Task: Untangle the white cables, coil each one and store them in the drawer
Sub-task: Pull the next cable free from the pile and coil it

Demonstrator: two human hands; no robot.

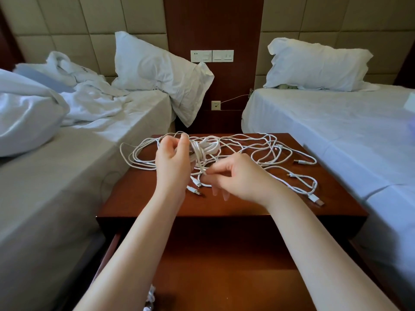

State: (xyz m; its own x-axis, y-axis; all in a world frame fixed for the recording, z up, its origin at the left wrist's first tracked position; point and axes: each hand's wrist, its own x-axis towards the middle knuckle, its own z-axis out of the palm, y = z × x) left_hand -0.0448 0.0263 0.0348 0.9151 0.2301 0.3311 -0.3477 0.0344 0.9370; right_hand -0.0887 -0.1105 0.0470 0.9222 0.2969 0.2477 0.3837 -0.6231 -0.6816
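Between two beds, the nightstand (139, 198) bears loose cables (258, 153), mostly tangled. Above it, the left hand (173, 158) grips a part-wound coil (205, 148); the right hand (238, 176) pinches a strand. Its open drawer (224, 277) shows something white (150, 296), perhaps one cable stored.

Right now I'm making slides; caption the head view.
Over the nightstand, left hand holds a coil, right hand pinches a strand of tangled cables.

Rumpled left bed (89, 131); made right bed (336, 122); padded beige wall (67, 23) behind

Blurred right hand (243, 178) fingers (225, 193); drawer (224, 277) cable (151, 296) partly behind forearm (139, 254).
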